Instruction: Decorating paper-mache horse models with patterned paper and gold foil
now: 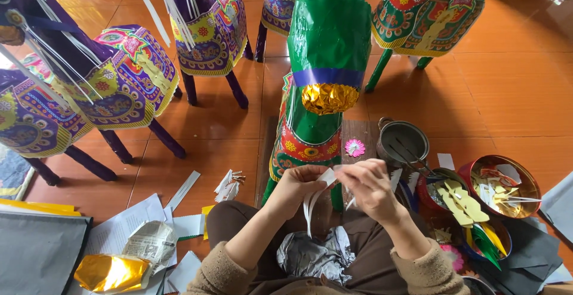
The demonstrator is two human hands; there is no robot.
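my left hand (296, 183) and my right hand (369, 186) meet over my lap, each grip pinched closed on the same thin white paper strips (325, 178), whose loose ends hang down between my wrists. the strips sit near me, just in front of the tall green foil-covered paper horse (327, 32), which stands on a dark wooden board (358, 132) and carries a crumpled gold foil ball (328, 98) under a blue band. below my hands a wad of crumpled silver foil (313, 254) lies in my lap. just to the right, a small pink paper flower (354, 147) lies on the board beside a grey metal pot (403, 143), and further right a round red tin of yellow paper cutouts (500, 186). far left stand purple patterned paper horses (113, 86) on the orange tiled floor (513, 92). near left, a gold foil sheet (112, 272).
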